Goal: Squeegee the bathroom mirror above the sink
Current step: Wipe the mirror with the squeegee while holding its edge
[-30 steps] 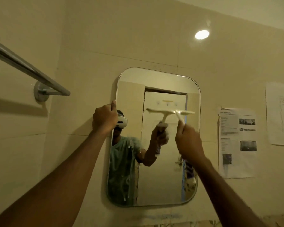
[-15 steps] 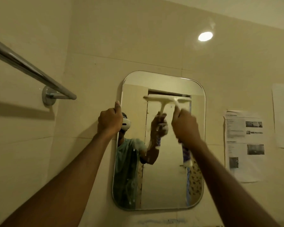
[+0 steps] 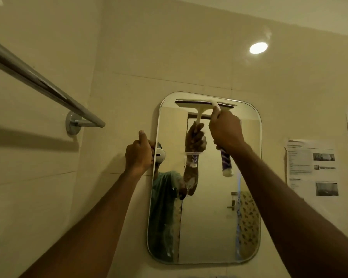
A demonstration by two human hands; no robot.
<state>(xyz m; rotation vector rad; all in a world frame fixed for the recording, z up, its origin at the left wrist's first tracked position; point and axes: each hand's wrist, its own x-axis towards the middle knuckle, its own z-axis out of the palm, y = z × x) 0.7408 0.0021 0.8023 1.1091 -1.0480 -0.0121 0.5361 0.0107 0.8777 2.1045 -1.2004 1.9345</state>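
right hand raised high, arm stretched up and forward, fingers clamped round the handle of the squeegee; purple-patterned handle end hanging out below the fist. blade lying level across the top of the mirror, just under the upper rim, pressed to the glass as far as can be told. left hand up at the mirror's left edge, arm extended, fingers curled shut on that edge with the thumb pointing up.

above the blade, only a thin strip of glass before the rounded rim; below it, the whole pane open down to the bottom curve. towel rail well off to the left, printed sheet on the wall to the right, both clear of the arms. ceiling light up right.

compared with half a second back: blade higher, gone from the upper-middle of the glass to nearly the top rim; right hand risen with it; left hand unchanged at the edge.
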